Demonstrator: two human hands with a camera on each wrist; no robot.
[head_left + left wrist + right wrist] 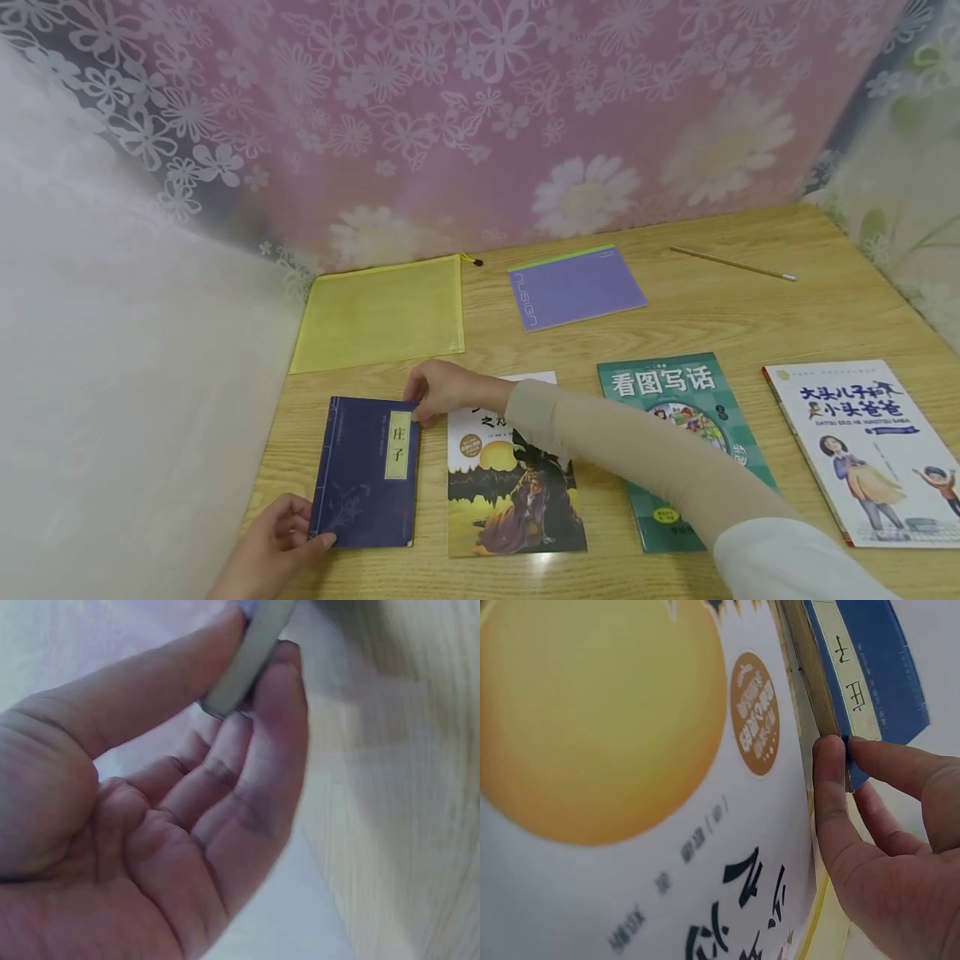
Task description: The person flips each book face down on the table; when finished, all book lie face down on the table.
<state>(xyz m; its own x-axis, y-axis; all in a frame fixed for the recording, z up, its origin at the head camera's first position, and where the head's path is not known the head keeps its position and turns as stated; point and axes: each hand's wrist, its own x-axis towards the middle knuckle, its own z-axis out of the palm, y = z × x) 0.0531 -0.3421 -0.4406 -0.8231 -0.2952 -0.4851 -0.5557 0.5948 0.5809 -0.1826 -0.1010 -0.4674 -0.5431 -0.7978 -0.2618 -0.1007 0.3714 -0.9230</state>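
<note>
A dark blue thread-bound book [360, 492] with a pale title label lies at the left of the table in the head view. My left hand [270, 542] pinches its lower left corner between thumb and fingers; the left wrist view shows the book's edge [251, 664] in that grip. At the upper right corner, my right hand [444, 392] holds the same book, thumb and index finger on either side of the cover in the right wrist view [885, 675]. Just right of it lies a book with a cloaked figure and yellow moon [517, 500], its top partly hidden by my right forearm.
A green workbook [660, 533], crossed by my right arm, and a white picture book [870, 450] lie further right. Behind are a yellow zip pouch [382, 312], a purple notebook [577, 287] and a pencil [731, 263]. Flowered sheeting [480, 125] hangs along the table's back edge.
</note>
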